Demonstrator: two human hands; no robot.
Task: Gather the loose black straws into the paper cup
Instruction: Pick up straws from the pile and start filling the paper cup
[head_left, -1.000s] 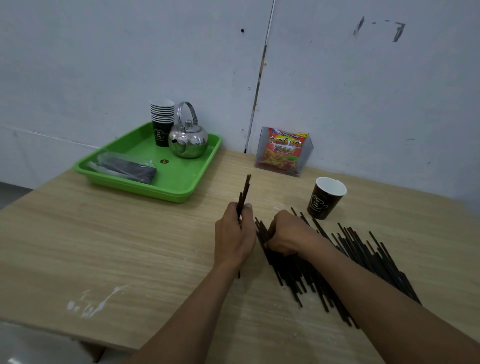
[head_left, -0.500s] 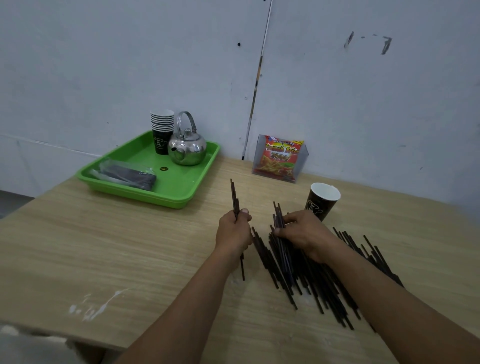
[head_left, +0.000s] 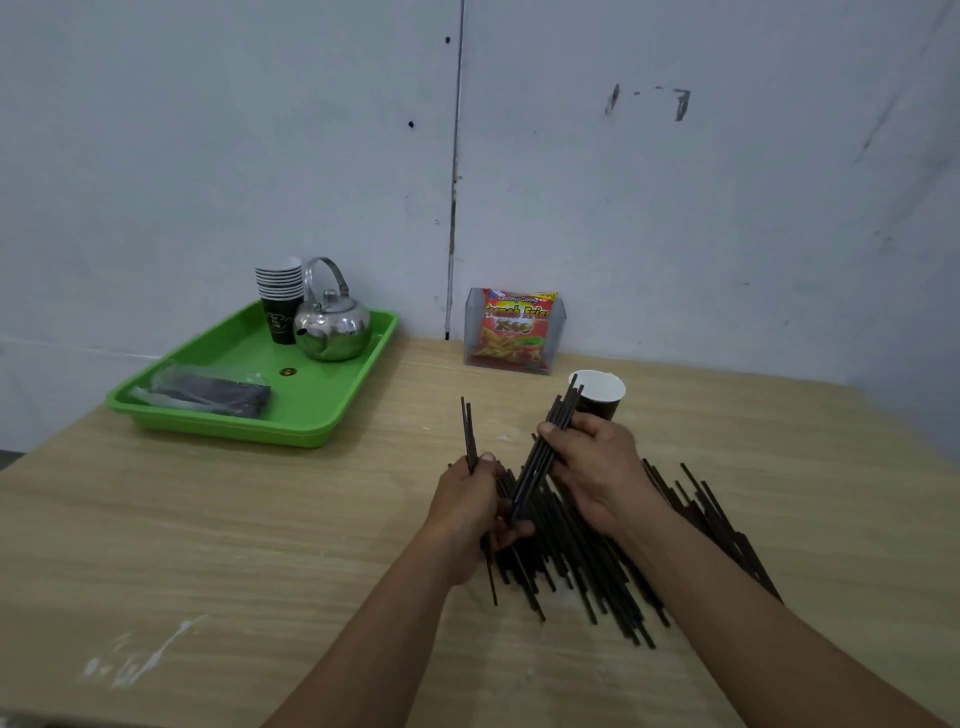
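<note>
A heap of loose black straws (head_left: 597, 561) lies on the wooden table (head_left: 208, 545) in front of me. My left hand (head_left: 470, 506) grips a few black straws (head_left: 469, 431) that stick up past my thumb. My right hand (head_left: 597, 467) holds a thicker bundle of black straws (head_left: 558, 418), lifted off the heap and tilted, its upper tips reaching the left rim of the paper cup. The paper cup (head_left: 602, 392), black outside and white inside, stands upright just behind my right hand and looks empty.
A green tray (head_left: 311, 410) at the back left carries a steel kettle (head_left: 332, 325), a stack of paper cups (head_left: 279, 296) and a plastic bag of dark straws (head_left: 208, 389). A snack packet in a clear holder (head_left: 514, 332) stands against the wall.
My right hand closed on a bundle of straws and raised it off the heap towards the cup. My left hand kept its few straws and shifted slightly toward the right hand.
</note>
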